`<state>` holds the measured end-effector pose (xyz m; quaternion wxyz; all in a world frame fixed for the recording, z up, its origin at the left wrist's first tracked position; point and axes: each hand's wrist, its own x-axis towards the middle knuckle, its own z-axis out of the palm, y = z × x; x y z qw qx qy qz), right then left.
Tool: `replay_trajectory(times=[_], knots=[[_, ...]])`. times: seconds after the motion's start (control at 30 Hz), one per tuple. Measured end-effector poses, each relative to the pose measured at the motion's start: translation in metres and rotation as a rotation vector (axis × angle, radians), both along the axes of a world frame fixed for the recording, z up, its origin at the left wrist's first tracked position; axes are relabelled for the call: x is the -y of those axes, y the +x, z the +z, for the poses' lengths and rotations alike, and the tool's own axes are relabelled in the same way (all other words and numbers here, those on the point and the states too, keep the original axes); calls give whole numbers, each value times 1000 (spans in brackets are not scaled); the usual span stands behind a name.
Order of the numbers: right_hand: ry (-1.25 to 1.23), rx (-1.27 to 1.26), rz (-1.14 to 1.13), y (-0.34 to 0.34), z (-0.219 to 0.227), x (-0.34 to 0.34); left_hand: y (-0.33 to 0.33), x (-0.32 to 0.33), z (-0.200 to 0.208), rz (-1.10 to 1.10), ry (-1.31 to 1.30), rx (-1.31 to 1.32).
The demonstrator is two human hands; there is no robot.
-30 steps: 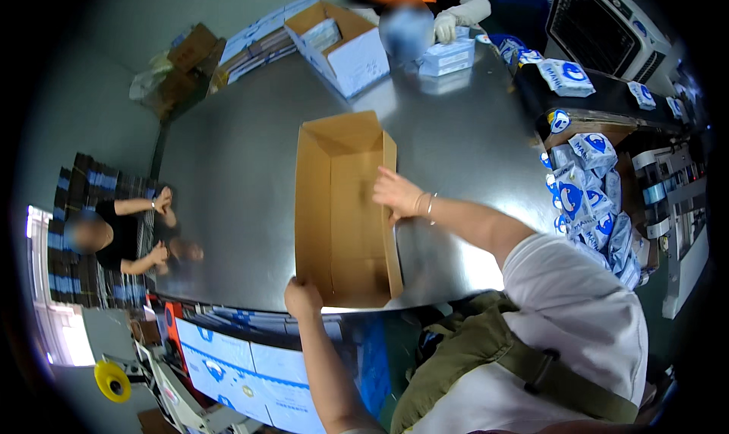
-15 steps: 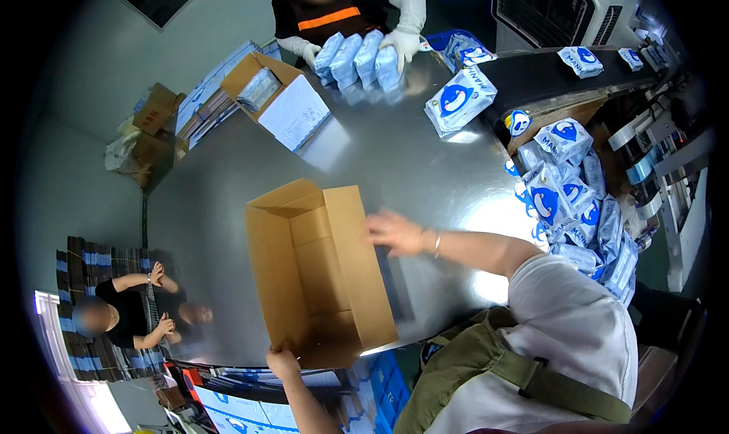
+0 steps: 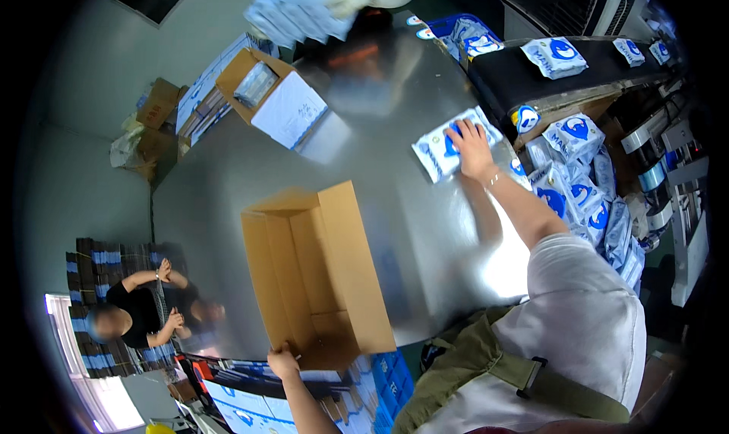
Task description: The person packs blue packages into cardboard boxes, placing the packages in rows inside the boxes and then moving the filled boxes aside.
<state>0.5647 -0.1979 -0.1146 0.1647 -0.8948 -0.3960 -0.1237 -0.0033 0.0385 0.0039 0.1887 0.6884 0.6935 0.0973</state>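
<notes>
Rests the right hand (image 3: 474, 151) on a white-and-blue package (image 3: 434, 150), fingers (image 3: 465, 132) spread over the top face; cannot tell whether gripping or merely resting, with the thumb not clearly seen. Clasps the tall-sided cardboard box (image 3: 357, 271) with the left hand (image 3: 284, 361), closed on the near left corner of the rim.

As to the package: lies directly under the right fingers, near the right edge of the counter (image 3: 406, 240), just short of the black conveyor belt (image 3: 505, 77). Runs lengthwise on a slant, from near left to far right, aimed roughly at that right edge.

As to the box: sits to the near left of the package, well apart, with a stretch of counter between. Reaches from the near edge toward the middle, long axis pointing away and leaning slightly left at the far end; so lies crosswise to the package rather than in line. Is nearer to the left hand, as is the package to the right.
</notes>
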Motion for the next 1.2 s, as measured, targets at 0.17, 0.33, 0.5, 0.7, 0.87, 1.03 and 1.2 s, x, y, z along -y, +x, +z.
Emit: replay_trajectory(times=[0.17,0.33,0.5,0.7,0.87,1.03,1.2], knots=[[3,-192,165,-129,26,55,-16,-4,-12,-6,20,-88],[373,-656,233,-174,58,52,-33,-20,-33,-49,-126,-126],[912,-1525,596,-213,131,-24,-32,-6,-25,-112,116,-52],[203,-2022,580,-291,87,-146,-22,3,-4,-21,35,58],[-480,-1014,923,-423,46,-160,-27,1,-5,-41,-24,4],[82,-364,1134,-407,81,-103,-40,-11,-8,-212,0,-210],[213,-239,408,-289,40,-1,-55,-52,4,-155,27,-338]])
